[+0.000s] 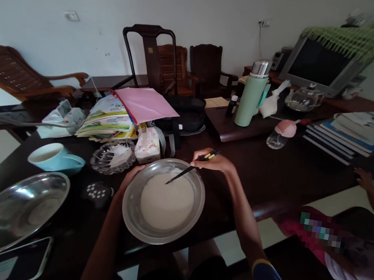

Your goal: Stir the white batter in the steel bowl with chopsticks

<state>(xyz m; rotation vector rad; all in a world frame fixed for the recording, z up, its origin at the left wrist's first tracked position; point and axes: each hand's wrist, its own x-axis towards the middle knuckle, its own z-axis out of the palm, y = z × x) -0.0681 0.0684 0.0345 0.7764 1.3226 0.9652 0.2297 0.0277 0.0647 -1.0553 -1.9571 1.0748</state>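
A round metal bowl (132, 212) of pale white batter sits on the dark table (274, 174) in front of me. My left hand (129, 180) grips the bowl's left rim, fingers curled over the edge. My right hand (214, 162) is closed on a pair of dark chopsticks (189, 169); their tips dip into the batter near the bowl's far side.
An empty metal basin (13, 211) and a phone (14, 261) lie at the front left. A blue cup (54, 158), glass ashtray (114, 156), tissue pack (148, 145), books (111, 118), green thermos (252, 93) and stacked magazines (353, 132) crowd the table. Another person's hand (363, 178) rests on the right edge.
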